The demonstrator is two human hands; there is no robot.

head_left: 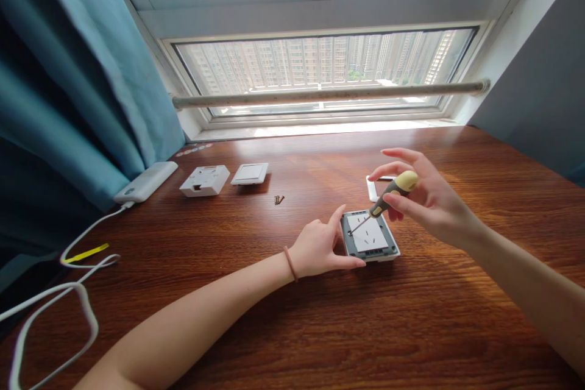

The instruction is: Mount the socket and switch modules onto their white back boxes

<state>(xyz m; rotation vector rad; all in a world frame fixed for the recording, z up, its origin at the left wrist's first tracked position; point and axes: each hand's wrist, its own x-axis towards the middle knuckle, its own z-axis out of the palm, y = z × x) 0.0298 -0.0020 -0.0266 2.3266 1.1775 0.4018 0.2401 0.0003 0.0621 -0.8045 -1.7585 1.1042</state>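
Note:
A white wall socket (371, 237) with a grey inner frame lies face up on the wooden table. My left hand (317, 245) grips its left side, thumb along the near edge and index finger at the far left corner. Between the fingers and thumb of my right hand (425, 198) is a screwdriver (393, 194) with a grey and yellow handle. It slants down to the left, its tip at a hole on the left side of the grey frame. Behind it, partly hidden by my right hand, lies a white cover frame (372, 189).
Several small screws (279, 200) lie left of the socket. Farther left are a white switch panel (250, 173) and a white back box (205, 181). A white power strip (147, 182) with its cable (86, 286) and a yellow strip (86, 253) lie by the blue curtain (91, 61).

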